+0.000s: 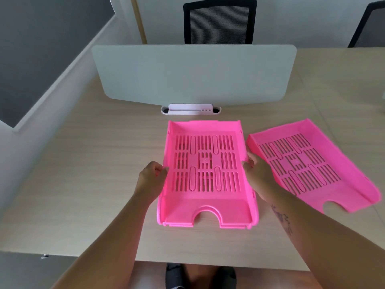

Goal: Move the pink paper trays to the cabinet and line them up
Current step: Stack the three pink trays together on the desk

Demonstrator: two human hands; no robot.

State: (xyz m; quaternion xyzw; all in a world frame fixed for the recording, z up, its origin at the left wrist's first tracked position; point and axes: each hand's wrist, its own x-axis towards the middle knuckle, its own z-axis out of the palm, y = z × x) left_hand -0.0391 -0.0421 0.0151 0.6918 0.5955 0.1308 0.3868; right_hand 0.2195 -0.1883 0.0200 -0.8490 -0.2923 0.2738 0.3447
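Observation:
Two pink slotted paper trays lie on a light wooden desk [93,163]. The nearer pink tray [206,203] sits straight in front of me with its notched edge toward me. My left hand [152,178] grips its left wall and my right hand [257,174] grips its right wall, one hand on each side. The second pink tray [316,163] lies to the right, turned at an angle, with neither hand on it. No cabinet is in view.
A white divider panel [193,74] stands across the desk behind the trays, with a pale cable slot [190,109] at its foot. A black mesh chair [218,21] stands beyond it, another chair [370,26] at far right. The desk's front edge runs just below my forearms.

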